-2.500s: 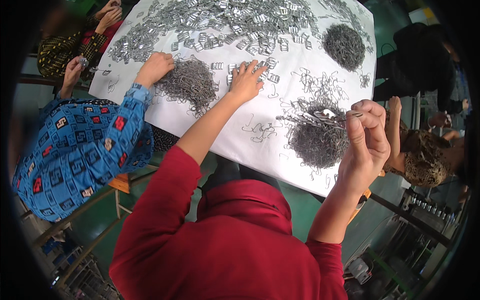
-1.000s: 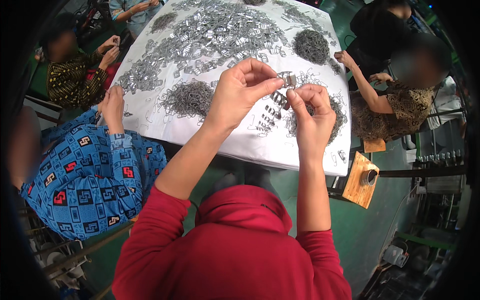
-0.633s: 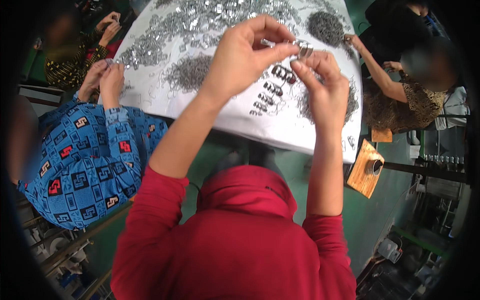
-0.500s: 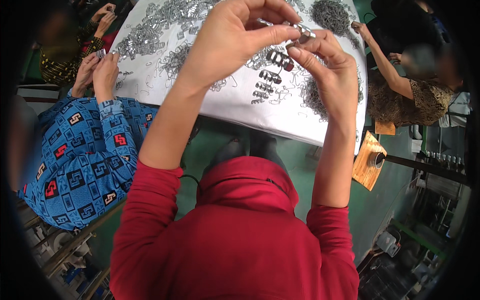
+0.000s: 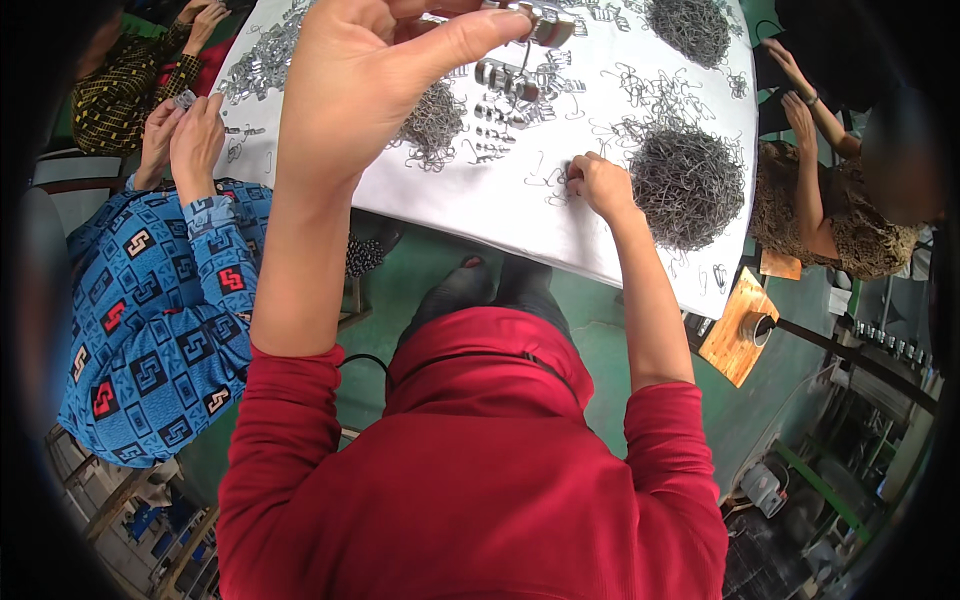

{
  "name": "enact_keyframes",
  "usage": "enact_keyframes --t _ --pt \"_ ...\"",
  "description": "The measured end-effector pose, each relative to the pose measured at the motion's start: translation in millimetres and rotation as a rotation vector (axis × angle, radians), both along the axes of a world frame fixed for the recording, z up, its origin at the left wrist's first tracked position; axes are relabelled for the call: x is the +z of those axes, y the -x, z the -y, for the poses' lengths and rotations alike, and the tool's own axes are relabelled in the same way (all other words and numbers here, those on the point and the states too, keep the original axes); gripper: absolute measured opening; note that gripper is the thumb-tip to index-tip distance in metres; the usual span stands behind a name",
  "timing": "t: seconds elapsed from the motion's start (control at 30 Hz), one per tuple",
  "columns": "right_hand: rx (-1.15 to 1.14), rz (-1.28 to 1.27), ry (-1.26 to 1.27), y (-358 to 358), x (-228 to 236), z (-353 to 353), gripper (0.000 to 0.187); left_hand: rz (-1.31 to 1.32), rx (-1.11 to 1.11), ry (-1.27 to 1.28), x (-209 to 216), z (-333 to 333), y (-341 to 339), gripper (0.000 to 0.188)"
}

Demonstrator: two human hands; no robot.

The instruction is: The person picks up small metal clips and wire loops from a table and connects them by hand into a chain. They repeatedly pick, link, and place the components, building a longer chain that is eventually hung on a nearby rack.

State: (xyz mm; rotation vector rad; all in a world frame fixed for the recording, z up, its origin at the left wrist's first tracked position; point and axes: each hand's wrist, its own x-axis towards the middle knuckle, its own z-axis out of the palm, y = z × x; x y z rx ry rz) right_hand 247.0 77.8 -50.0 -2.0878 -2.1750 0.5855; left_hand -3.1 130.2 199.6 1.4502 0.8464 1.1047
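Observation:
High at the top of the view, my left hand (image 5: 345, 95) pinches the top piece of a hanging chain of shiny metal clips (image 5: 507, 80), joined by thin wire links. The chain dangles over the table, its lower pieces looking smaller. Lower down, my right hand (image 5: 605, 187) rests at the white tabletop with its fingers curled together beside a few loose wire hooks (image 5: 548, 172). What those fingertips hold, if anything, is hidden. Just right of this hand lies a large heap of dark wire hooks (image 5: 688, 187).
A white-covered table (image 5: 450, 205) carries another hook heap (image 5: 690, 30), a smaller one (image 5: 432, 125) and scattered metal clips (image 5: 265, 65). A person in a blue patterned top (image 5: 150, 320) works at left. Others sit far left and right. A wooden stool (image 5: 735, 345) stands at right.
My right hand has left the chain and come down to the table by the hooks. My left hand has shifted left, still holding the chain. The person at right has brought their hands together.

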Motion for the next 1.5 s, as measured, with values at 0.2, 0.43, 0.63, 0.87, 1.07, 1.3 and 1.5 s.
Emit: enact_keyframes --t 0.2,0.43,0.63,0.87,1.07,1.3,1.5 --pt "-0.2 -0.339 0.033 -11.0 5.5 -0.6 0.009 0.015 0.09 -0.016 3.4 -0.8 7.7 0.019" --pt "-0.564 -0.971 0.279 -26.2 60.9 -1.0 0.007 0.074 -0.006 -0.004 22.6 14.9 5.3 0.023" --pt "-0.33 -1.48 -0.16 30.2 226.7 13.9 0.006 0.008 -0.04 -0.071 12.6 22.6 -13.8 0.023" --pt "-0.186 -1.303 -0.584 43.1 286.1 25.6 0.008 -0.031 -0.073 -0.178 26.8 34.3 -46.2 0.02" --pt "-0.124 -1.382 -0.67 35.8 283.6 11.9 0.008 0.032 -0.097 -0.092 23.6 22.7 -62.2 0.018" --pt "-0.154 -1.508 -0.666 23.6 276.5 -15.1 0.009 0.065 -0.016 -0.047 -22.7 -39.4 -67.7 0.022" --pt "-0.192 -1.463 -0.686 7.5 277.0 -24.2 0.009 -0.707 0.059 -0.111 -204.3 -90.2 -74.8 0.018"
